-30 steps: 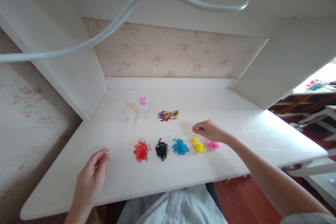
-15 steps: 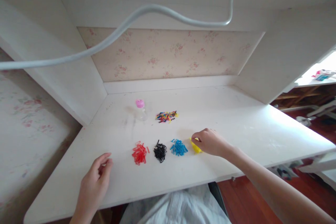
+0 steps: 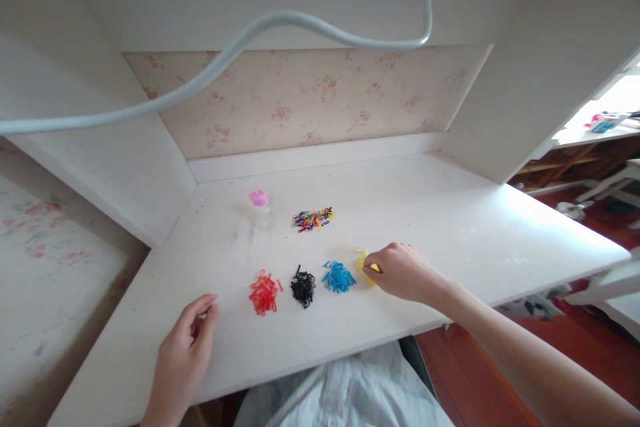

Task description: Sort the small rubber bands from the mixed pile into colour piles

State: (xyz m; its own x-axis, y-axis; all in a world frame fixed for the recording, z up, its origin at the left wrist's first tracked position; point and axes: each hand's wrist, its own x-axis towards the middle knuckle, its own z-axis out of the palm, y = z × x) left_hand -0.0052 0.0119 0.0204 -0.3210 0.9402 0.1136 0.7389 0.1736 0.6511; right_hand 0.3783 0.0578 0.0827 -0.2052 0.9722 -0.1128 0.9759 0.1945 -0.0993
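Observation:
My right hand (image 3: 400, 269) is over the pile of yellow rubber bands (image 3: 361, 259), its thumb and forefinger pinched together at the pile. The hand covers much of the yellow, and what lies between the fingertips is hidden. Left of it, in a row, are a blue rubber band pile (image 3: 339, 277), a black pile (image 3: 303, 287) and a red pile (image 3: 265, 293). Behind the row lies a heap of mixed-colour bands (image 3: 313, 219). My left hand (image 3: 186, 347) rests on the desk left of the red pile, fingers loosely curled, thumb a little apart, holding nothing.
A clear bottle with a pink cap (image 3: 259, 198) stands on the white desk (image 3: 400, 193), left of the mixed heap. A white cable (image 3: 300, 19) hangs across the upper view. Side panels (image 3: 500, 80) enclose the desk's back.
The view has shifted slightly. My right hand stays at the yellow pile, where more yellow bands show beyond the fingers. My left hand has barely moved.

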